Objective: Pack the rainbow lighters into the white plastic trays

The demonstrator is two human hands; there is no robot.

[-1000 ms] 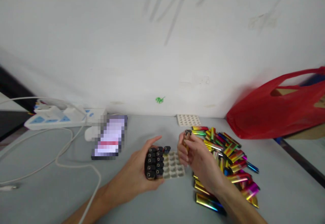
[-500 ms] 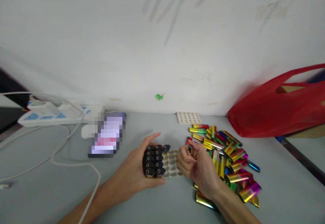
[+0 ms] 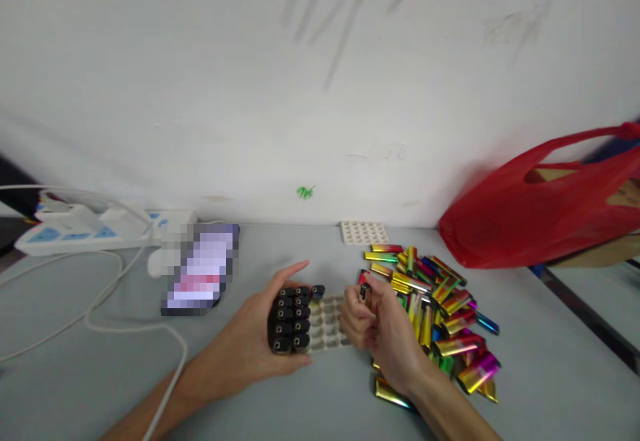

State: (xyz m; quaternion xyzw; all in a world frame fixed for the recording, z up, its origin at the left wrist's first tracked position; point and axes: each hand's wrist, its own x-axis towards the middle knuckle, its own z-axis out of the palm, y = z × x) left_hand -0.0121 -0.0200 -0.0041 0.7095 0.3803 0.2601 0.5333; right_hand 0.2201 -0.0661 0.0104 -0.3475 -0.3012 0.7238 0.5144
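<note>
My left hand (image 3: 250, 331) is curled round the left end of a pale tray (image 3: 330, 341) of small cells. Two columns of black-topped lighters (image 3: 293, 321) stand upright in the cells by my palm. One more black top (image 3: 317, 291) sits at the far end of the following column. The visible cells to the right hold nothing. Over the tray's right edge, my right hand (image 3: 385, 327) is closed with a lighter (image 3: 365, 290) between thumb and fingers; only its dark and metallic end shows. Beside that hand lies a heap of shiny, multicoloured metallic lighters (image 3: 455, 324), partly covered by my forearm.
A second pale tray (image 3: 364, 233) lies against the wall. The red bag (image 3: 540, 207) stands at the right. On the left are a phone (image 3: 203, 267), a power strip (image 3: 110, 231) and a white cable (image 3: 135, 324) that crosses over my left forearm.
The whole view has shifted slightly, so things appear a little further left. Both hands keep nearly the same pose, with the lighter still in my right hand.
</note>
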